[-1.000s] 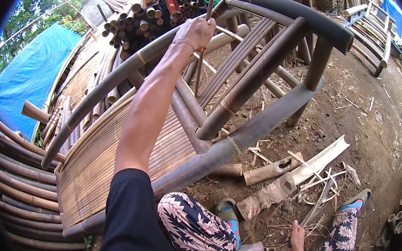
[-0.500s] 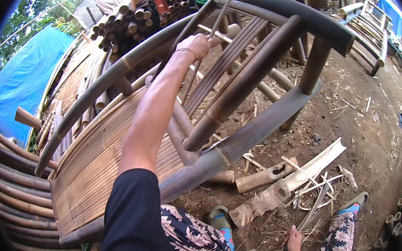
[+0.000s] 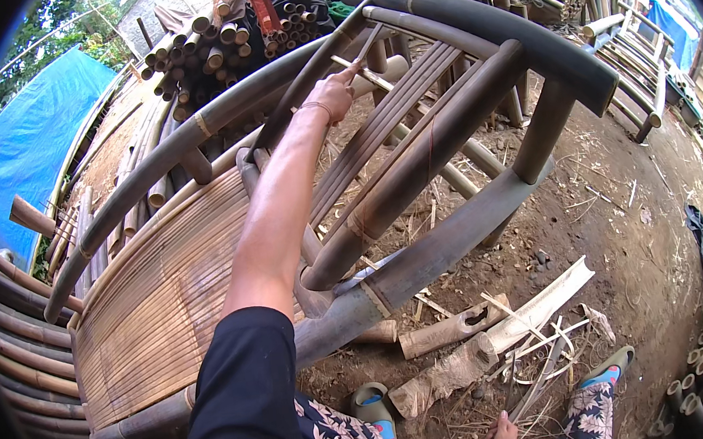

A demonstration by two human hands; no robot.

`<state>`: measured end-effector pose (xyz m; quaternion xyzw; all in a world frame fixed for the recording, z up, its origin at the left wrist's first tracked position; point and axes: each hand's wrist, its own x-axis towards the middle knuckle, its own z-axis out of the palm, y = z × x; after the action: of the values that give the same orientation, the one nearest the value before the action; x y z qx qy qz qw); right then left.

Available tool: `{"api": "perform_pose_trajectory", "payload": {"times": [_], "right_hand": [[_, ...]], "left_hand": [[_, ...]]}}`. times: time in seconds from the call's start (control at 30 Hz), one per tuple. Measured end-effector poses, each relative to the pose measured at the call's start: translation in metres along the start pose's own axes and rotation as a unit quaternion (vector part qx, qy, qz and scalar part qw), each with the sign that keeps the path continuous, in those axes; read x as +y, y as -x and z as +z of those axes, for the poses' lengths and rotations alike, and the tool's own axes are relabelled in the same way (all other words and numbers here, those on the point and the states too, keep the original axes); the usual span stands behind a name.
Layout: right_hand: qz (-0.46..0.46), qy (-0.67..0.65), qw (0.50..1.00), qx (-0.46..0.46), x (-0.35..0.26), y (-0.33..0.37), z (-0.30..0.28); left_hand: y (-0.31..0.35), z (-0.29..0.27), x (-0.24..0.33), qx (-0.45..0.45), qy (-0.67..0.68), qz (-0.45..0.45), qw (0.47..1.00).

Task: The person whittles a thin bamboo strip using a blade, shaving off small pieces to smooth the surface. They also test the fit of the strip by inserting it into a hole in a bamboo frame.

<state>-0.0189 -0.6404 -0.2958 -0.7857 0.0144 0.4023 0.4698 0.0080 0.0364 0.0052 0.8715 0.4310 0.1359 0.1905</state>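
My left arm reaches over a bamboo bench [image 3: 422,251] with a slatted seat [image 3: 156,297] and dark pole frame. At its open-barred end, my left hand [image 3: 333,98] is closed around a thin dark bamboo slat [image 3: 367,42], one finger stretched along it. The slat's lower part is hidden behind the hand and arm. Beside it, several narrow slats [image 3: 393,122] stand in the frame. Low in the view, my right hand [image 3: 503,438] grips a long-bladed knife [image 3: 545,383], its blade pointing away over the ground; the handle is mostly hidden by the fingers.
Split and cut bamboo pieces [image 3: 446,371] and pale shavings [image 3: 541,345] litter the dirt between my feet. Curved dark poles [image 3: 32,369] are stacked at left. Behind lie a bamboo pile [image 3: 208,51] and a blue tarp [image 3: 38,131]. Another bamboo frame [image 3: 637,65] stands far right.
My left hand has shifted slightly left and down, one finger now stretched out along the slat. The whole view has shifted a little; the right hand still grips the knife, lower in view.
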Motion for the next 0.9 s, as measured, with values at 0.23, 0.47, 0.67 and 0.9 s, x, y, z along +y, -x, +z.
{"api": "perform_pose_trajectory", "payload": {"times": [0.23,0.47,0.67,0.9], "right_hand": [[-0.041,0.054,0.998,-0.003,-0.001,-0.003,-0.001],[-0.065,0.086,0.993,0.037,0.028,-0.009,-0.01],[-0.013,0.051,0.998,-0.018,0.045,-0.027,0.0],[-0.003,0.08,0.996,-0.035,0.021,-0.011,-0.002]], "left_hand": [[-0.001,-0.003,-0.008,-0.039,0.069,0.017,0.997],[0.013,-0.013,0.014,-0.084,0.011,0.048,0.995],[-0.049,0.01,0.036,0.095,0.019,0.042,0.994],[-0.034,0.041,0.081,0.162,0.066,-0.037,0.984]]}}
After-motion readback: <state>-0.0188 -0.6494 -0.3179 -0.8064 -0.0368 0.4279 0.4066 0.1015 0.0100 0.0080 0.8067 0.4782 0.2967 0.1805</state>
